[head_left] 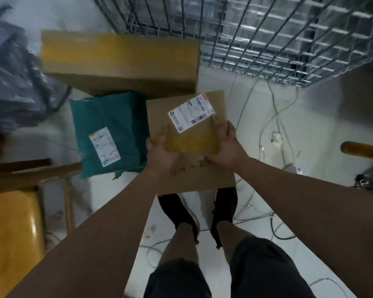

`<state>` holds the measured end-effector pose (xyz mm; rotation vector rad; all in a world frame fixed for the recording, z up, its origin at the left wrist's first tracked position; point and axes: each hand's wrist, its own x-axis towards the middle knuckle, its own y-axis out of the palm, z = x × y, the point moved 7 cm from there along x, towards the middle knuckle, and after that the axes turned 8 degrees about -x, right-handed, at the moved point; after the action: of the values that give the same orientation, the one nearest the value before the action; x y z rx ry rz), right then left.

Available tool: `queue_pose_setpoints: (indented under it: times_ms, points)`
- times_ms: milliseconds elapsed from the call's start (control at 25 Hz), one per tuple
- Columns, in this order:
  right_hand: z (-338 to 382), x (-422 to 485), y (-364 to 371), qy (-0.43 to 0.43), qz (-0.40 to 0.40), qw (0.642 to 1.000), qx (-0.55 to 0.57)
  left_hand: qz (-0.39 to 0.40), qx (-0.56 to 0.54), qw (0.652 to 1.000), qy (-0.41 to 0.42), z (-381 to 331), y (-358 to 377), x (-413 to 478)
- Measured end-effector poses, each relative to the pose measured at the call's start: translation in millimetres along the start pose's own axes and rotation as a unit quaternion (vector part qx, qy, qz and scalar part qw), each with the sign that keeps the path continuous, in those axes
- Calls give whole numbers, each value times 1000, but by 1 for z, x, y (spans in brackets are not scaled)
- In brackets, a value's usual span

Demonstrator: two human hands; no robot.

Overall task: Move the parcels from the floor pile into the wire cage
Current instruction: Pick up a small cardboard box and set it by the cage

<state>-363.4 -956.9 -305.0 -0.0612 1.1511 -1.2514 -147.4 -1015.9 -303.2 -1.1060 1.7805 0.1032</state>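
The cage (pixel 289 39) fills the upper right, its mesh walls standing on the pale floor (pixel 323 117), and no parcel can be made out inside it through the blur. Just left of the cage lies the big box (pixel 121 61), brown card with a strip of yellowish tape along its top. Further left, grey bags (pixel 13 72) are heaped against the edge of the view. Below the big box and touching it, the green bag (pixel 110 134) lies flat on the floor, a white label on its face. Right beside the green bag is the box (pixel 192 175), a smaller brown carton held up over the shoes (pixel 177 211) so that it hides their toes. The left hand (pixel 162 153) grips its left side, thumb on top and fingers curled round the edge; the right hand (pixel 226 145) grips the right side the same way, thumb lying just below the label (pixel 191 112). Dark handwriting runs across the box near the wrists. Thin cables (pixel 267 130) trail over the floor to the right.
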Motion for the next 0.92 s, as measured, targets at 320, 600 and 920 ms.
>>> queue_pose_setpoints:
  times_ms: [320, 600, 920]
  points:
    - [-65, 143, 129, 0, -7, 1000, -2, -4, -3, 1000, -26, 95, 52, 164]
    - [-99, 207, 175, 9, -28, 1000, -11, -43, 18, 999, -1, 127, 87, 236]
    - [-100, 207, 175, 51, 5, 997, -55, -83, 137, 987, 4, 122, 98, 225]
